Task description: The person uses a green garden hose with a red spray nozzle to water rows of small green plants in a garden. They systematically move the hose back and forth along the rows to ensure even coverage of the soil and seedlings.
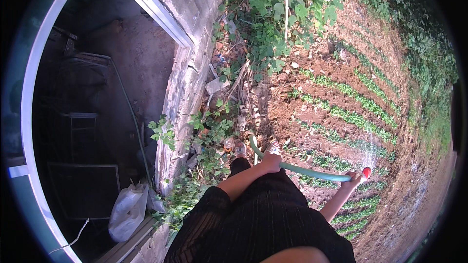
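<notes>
A green garden hose [310, 172] runs across in front of my body. My left hand [272, 162] is closed around it near my feet, and a bend of hose hangs beyond that grip. Further right, my right hand [354, 178] grips the hose's other end, just behind a red spray nozzle [366, 172]. Water [370, 149] fans out of the nozzle over rows of low green seedlings [343, 117] in brown soil. My fingers hide part of the nozzle's pale base.
Left of me stands a grey block wall [182, 3] with a metal-framed opening into a dark room. A white plastic bag [128, 212] lies by its sill. Leafy vines [256, 40] and litter line the wall's foot. Denser greenery [435, 80] borders the plot on the right.
</notes>
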Demonstrator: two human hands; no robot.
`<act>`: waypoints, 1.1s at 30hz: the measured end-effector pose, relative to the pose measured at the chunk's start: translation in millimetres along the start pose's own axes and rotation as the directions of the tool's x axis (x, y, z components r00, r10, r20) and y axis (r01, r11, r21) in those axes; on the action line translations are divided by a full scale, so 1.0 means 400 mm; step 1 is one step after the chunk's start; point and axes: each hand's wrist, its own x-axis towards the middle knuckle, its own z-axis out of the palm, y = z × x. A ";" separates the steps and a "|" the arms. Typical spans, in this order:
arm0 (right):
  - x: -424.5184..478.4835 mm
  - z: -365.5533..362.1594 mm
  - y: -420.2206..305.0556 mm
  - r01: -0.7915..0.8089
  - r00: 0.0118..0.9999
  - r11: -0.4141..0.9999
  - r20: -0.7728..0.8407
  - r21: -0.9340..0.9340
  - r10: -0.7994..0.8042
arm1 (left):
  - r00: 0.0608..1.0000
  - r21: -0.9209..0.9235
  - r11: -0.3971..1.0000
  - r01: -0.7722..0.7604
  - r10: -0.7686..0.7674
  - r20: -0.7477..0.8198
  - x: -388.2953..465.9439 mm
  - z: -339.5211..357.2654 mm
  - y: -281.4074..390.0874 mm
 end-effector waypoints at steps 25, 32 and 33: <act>-0.035 0.155 0.097 -0.227 0.920 0.959 0.361 0.170 0.153 | 0.999 -0.037 0.999 -0.030 0.031 0.030 -0.014 -0.063 -0.093; -0.022 0.111 0.109 -0.230 0.931 0.949 0.331 0.214 0.152 | 0.996 -0.029 0.998 -0.059 0.061 0.066 -0.010 -0.060 -0.115; -0.018 0.101 0.109 -0.234 0.933 0.948 0.323 0.215 0.157 | 0.997 -0.019 0.998 -0.056 0.057 0.059 -0.012 -0.053 -0.117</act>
